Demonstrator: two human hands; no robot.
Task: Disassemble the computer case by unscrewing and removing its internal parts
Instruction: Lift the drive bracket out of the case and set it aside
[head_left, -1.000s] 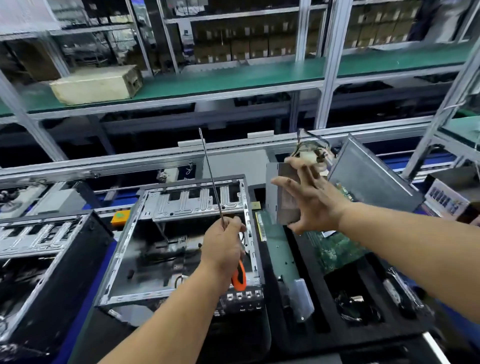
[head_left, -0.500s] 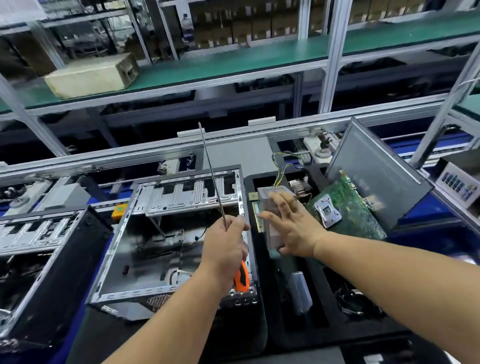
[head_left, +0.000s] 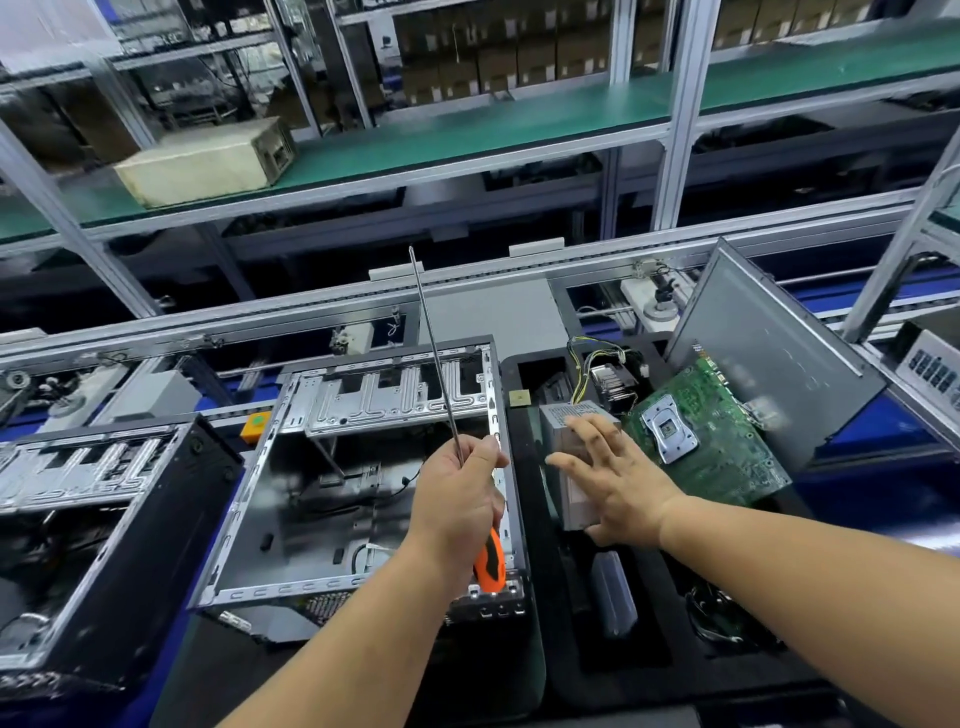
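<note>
Whereas one second earlier we held the power supply unit (head_left: 569, 467) raised above the bench in the right hand (head_left: 615, 483), it now sits in the black foam tray (head_left: 535, 597) at centre right of the frame, half a second after we lowered it there. Our right hand lies over the unit with fingers spread and straight, touching its top; it no longer grips the housing. We judge this to be the release of the part.

Our left hand (head_left: 460, 501) stays wrapped around the screwdriver (head_left: 439, 364), orange handle at the bottom, shaft pointing toward the upper centre of the frame. The tool has not been applied to any fastener over this interval.

The computer case (head_left: 363, 493) stands at centre frame, just left of the tray, open side up. Its interior now shows bare metal and a few loose cables. The motherboard (head_left: 711, 441) lies at the right of the tray, touching a leaning side panel (head_left: 769, 353).

We judge that one more internal part is accounted for, and that disassembly is well advanced. Whether any screws remain in the case cannot be told.
</note>
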